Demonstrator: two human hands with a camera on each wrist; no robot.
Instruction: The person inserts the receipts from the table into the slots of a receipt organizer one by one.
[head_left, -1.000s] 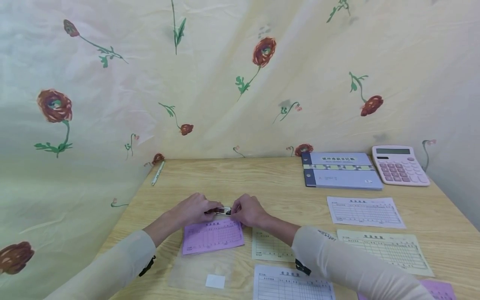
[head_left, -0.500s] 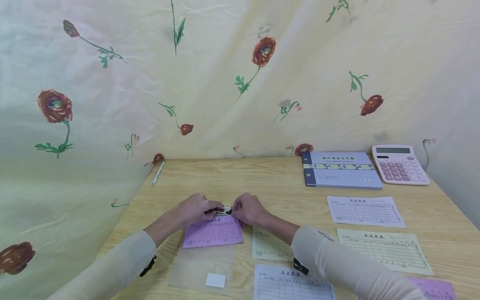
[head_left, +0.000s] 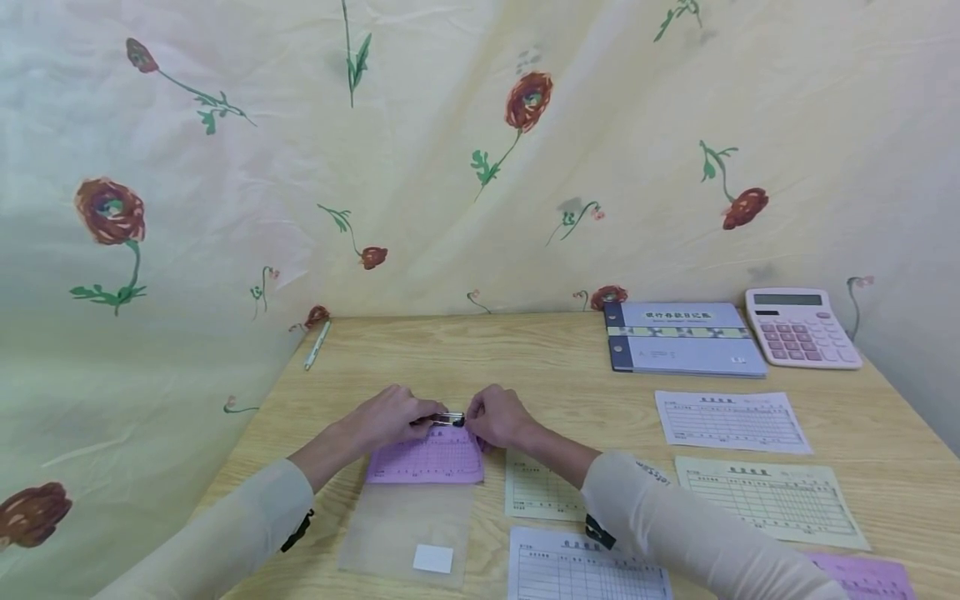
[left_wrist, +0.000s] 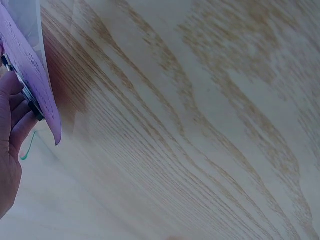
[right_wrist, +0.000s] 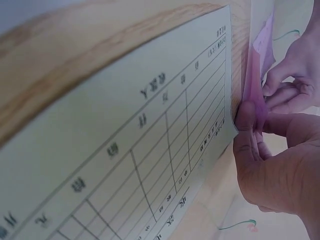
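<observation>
A pink printed form [head_left: 426, 461] lies on the upper part of a translucent clipboard [head_left: 390, 527] with a white label [head_left: 433, 558]. At the board's far edge is a metal clip [head_left: 450, 418] with black ends. My left hand [head_left: 390, 414] grips this clip, thumb and fingers on either side, as the left wrist view also shows on the clip [left_wrist: 25, 92]. My right hand [head_left: 497, 417] pinches the form's top right corner beside the clip; the right wrist view shows the pink paper [right_wrist: 256, 95] between thumb and fingers. Whether the form's top edge sits under the clip is hidden.
A pale green form [head_left: 540, 492] and a white form [head_left: 588, 567] lie right of the board. Further right are a white form [head_left: 731, 422], a green form [head_left: 772, 500] and a pink one [head_left: 870, 577]. Behind stand a blue ledger [head_left: 682, 342], a calculator [head_left: 802, 329] and a pen [head_left: 317, 346].
The pink form has slid away from me toward the clip and now lies straighter, uncovering more of the clipboard below. Both hands have hardly moved.
</observation>
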